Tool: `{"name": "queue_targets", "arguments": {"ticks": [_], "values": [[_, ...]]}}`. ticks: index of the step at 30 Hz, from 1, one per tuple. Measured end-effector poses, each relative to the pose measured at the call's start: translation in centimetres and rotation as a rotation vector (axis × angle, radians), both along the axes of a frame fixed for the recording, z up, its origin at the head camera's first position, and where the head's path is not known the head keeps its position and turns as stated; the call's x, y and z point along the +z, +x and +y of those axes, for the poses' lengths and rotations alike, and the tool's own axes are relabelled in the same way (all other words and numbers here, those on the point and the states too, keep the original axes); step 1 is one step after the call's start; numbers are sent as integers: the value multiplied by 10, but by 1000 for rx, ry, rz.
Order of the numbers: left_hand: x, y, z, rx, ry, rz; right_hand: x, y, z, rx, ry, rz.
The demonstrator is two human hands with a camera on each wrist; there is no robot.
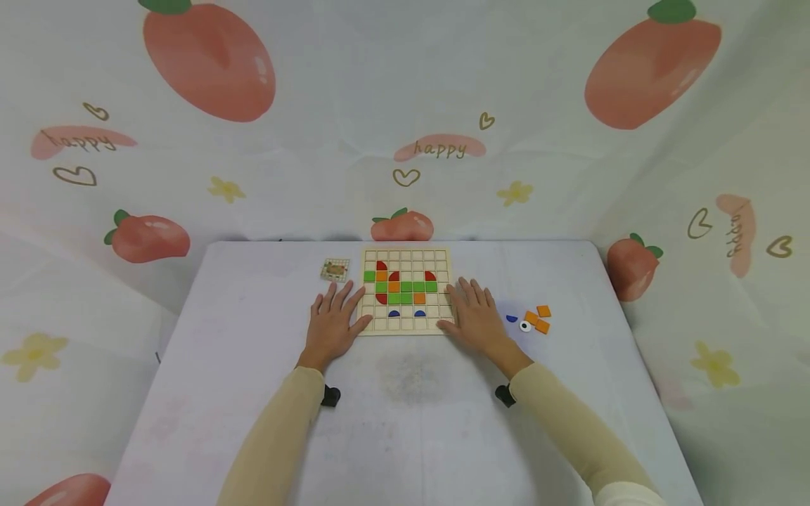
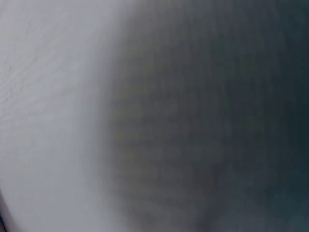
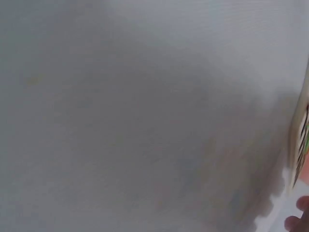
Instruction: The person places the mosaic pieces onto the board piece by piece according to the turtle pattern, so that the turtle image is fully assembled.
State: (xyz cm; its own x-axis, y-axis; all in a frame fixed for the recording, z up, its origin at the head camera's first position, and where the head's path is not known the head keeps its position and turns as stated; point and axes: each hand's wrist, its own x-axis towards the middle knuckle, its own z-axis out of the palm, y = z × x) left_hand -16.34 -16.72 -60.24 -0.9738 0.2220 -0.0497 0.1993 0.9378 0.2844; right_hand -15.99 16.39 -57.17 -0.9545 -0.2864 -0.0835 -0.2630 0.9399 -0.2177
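Under my hands is a white table [image 1: 405,450], and on it the grid board [image 1: 407,266] lies between my two sets of fingers, partly covered with coloured pieces. My left hand [image 1: 332,327] and right hand [image 1: 476,316] rest flat at its sides, fingers straight and apart, clamped on nothing, thumbs at the near corners. A small picture card [image 1: 335,270] lies just beyond my left fingertips. Outside my right little finger lie three orange squares [image 1: 542,327], an eye disc [image 1: 525,326] and a blue half-disc [image 1: 511,318]. I read this step as steadying the part-filled board. As I judge it, placing another piece would call for freeing my right fingers and pinching one from that loose group, with my left bracing the edge.
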Motion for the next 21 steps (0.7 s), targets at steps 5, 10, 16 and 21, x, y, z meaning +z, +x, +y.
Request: {"name": "queue_targets", "arguments": {"ticks": [5,10,16,21], "values": [[0,0,0,-2,-15,-10,-5,3,18,-28,32,-11],[-1,0,0,0,-20,-10,-9,7,39,-79,26,-26],[-2,-1,2,-2,-19,-13,-14,15,72,-125,18,-47],[0,-1,2,5,-32,-20,-13,20,94,-140,-13,-42]]}}
